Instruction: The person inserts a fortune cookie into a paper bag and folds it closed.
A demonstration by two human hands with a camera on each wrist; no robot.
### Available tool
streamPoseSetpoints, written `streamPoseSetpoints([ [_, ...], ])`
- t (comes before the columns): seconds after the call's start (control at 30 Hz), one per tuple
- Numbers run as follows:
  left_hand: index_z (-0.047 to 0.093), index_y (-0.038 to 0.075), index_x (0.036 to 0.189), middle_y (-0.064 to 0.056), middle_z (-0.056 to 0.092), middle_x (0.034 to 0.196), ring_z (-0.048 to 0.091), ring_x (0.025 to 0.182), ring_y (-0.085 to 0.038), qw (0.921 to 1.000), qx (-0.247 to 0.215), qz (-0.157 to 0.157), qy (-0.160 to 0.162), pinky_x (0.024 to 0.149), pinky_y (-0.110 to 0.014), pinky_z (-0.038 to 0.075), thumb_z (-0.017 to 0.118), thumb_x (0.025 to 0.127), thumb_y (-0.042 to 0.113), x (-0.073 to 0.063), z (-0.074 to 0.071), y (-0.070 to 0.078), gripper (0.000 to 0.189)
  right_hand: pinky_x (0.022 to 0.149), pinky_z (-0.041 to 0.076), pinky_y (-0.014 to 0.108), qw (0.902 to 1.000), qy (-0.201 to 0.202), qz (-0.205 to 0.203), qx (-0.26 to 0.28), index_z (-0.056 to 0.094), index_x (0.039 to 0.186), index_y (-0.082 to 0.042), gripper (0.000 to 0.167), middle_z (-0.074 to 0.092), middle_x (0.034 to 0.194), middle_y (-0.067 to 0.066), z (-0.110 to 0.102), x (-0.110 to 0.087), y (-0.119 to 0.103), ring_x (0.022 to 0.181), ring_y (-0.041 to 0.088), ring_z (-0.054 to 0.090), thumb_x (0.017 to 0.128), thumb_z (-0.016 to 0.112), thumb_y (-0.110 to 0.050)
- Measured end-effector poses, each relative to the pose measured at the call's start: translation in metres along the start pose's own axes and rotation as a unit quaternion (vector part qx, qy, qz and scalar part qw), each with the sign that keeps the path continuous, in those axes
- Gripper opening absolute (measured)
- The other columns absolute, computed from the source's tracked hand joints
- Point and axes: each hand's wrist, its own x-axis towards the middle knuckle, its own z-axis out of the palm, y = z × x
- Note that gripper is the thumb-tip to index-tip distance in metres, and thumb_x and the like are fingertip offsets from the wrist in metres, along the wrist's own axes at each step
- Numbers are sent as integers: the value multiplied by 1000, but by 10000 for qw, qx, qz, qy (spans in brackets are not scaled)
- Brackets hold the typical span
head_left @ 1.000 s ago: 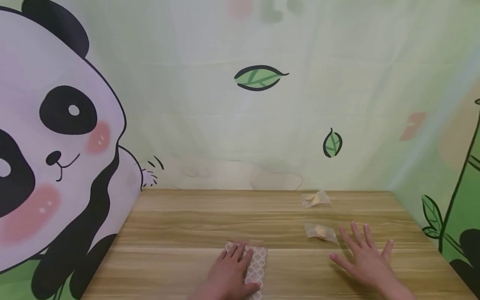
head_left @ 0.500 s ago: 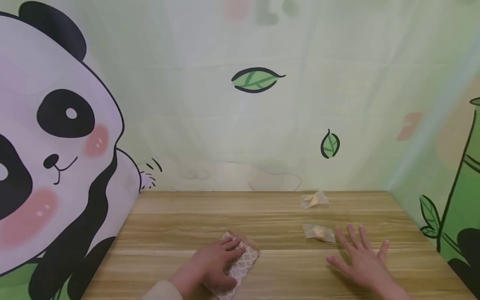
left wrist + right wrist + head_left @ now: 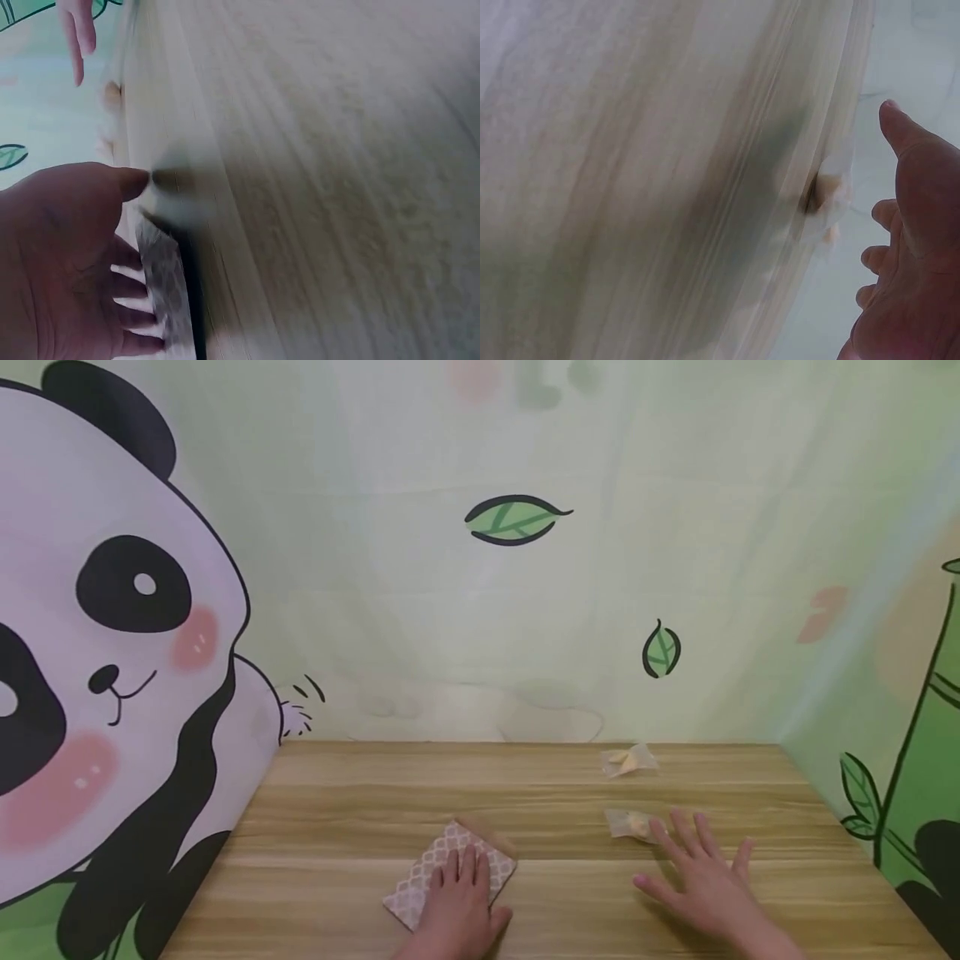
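In the head view, a flat rectangular piece [image 3: 414, 887] with a pale pinkish lattice pattern lies slantwise on the wooden table. My left hand [image 3: 461, 897] rests on it, fingers extended over its surface and thumb out to the right side; part of the piece is hidden under the palm. The left wrist view shows its edge [image 3: 166, 277] beneath the fingers, with a dark line along the underside. My right hand [image 3: 703, 883] is spread over the table, its shadow below. Its fingertips come in front of a small clear packet [image 3: 622, 823] with something yellowish inside.
Farther back lies a second clear packet [image 3: 630, 761] with similar yellowish contents. The wooden table [image 3: 360, 777] meets a printed backdrop [image 3: 390, 568] at its back edge. A large panda is drawn on the left, leaves and green bamboo on the right.
The patterned piece has turned clockwise under my left hand, which swung aside and now points forward again. My right hand has shifted left, its fingertips now overlapping the nearer packet.
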Motion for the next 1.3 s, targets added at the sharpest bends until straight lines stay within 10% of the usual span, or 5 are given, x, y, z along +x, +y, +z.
streamPoseSetpoints([
  [0.23, 57, 15, 154, -11, 53, 161, 49, 147, -37, 9929, 374, 1127, 127, 115, -62, 44, 57, 107, 44, -1, -3, -25, 56, 105, -7, 94, 9999, 0, -88, 50, 45, 162, -11, 87, 27, 170, 28, 3, 3, -5, 158, 55, 13, 96, 69, -63],
  [0.57, 57, 35, 156, -1, 47, 166, 41, 154, -30, 9717, 215, 2288, -546, 119, -65, 38, 60, 106, 46, -3, -23, -59, 50, 107, -6, 93, 9975, -64, -389, 586, 48, 161, -14, 85, 28, 172, 22, 8, 2, -29, 160, 52, 13, 94, 73, -60],
  [0.97, 61, 29, 152, -5, 49, 164, 42, 154, -32, 9664, -350, 2529, -295, 121, -65, 35, 67, 101, 40, 5, -23, -65, 53, 116, 9, 86, 9929, -224, -1112, 351, 47, 162, -13, 86, 34, 171, 13, 15, 19, -67, 157, 45, 30, 96, 68, -64],
  [1.3, 48, 16, 161, -9, 45, 167, 40, 155, -31, 9863, -366, 1588, -238, 125, -60, 33, 84, 75, 73, 23, -29, -55, 110, 125, 15, 72, 9834, -505, -1715, 307, 43, 164, -10, 85, 31, 172, 15, 18, 41, -98, 158, 42, 28, 100, 64, -62],
])
